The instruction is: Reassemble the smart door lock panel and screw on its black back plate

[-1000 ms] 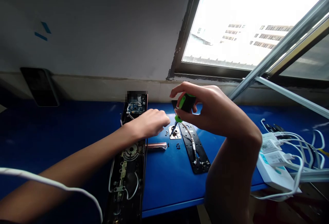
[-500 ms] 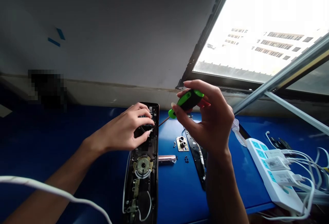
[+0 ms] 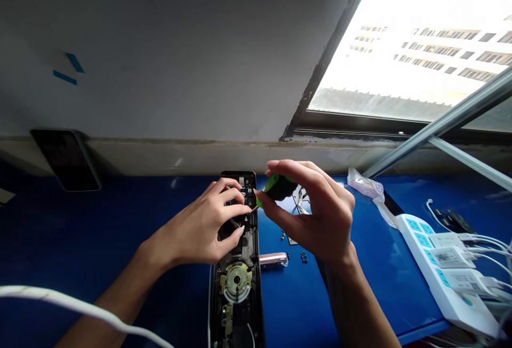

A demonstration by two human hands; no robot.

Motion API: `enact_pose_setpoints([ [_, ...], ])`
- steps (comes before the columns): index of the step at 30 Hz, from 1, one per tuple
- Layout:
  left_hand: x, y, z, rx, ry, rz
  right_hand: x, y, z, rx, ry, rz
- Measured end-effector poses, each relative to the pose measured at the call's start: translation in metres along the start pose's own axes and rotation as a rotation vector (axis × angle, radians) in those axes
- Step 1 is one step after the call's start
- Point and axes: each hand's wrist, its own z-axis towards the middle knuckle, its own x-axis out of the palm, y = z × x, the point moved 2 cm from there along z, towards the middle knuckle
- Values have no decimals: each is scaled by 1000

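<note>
My right hand (image 3: 320, 212) grips a green and black screwdriver (image 3: 280, 187) by its handle, the thin shaft slanting down and left. Its tip is hidden behind the fingers of my left hand (image 3: 208, 223). That hand rests over the upper part of a long, opened black device housing (image 3: 256, 262), fingers curved and thumb apart. A circuit board (image 3: 248, 193) shows beyond the fingertips, and thin wires run between the fingers and thumb. Lower in the housing sits a round metal part (image 3: 237, 281).
Small screws (image 3: 304, 258) and a pinkish cylinder (image 3: 274, 259) lie right of the housing. A white power strip (image 3: 444, 278) with plugged-in chargers stands at the right. A white cable (image 3: 80, 305) crosses the lower left. A phone-like device (image 3: 66, 159) leans on the wall.
My right hand has brought the screwdriver down and left, closer to my left hand and the circuit board. The camera view has shifted slightly; my left hand stays over the housing.
</note>
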Motion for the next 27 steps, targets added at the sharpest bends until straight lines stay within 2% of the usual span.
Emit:
enact_pose_setpoints([
  [7,3,1,0,-8,-6,-21,-1,4,0,-50,-12,-39],
  [14,2,0,1,1,5,-7,-2,0,-1,-33,-10,-30],
  [20,4,-1,1,7,30,43,-4,5,-3,-122,-9,-242],
  [25,4,-4,1,2,25,63,-4,2,-2,-140,-114,-277],
  [27,2,-4,1,11,-15,86,-3,1,0,-151,-100,-232],
])
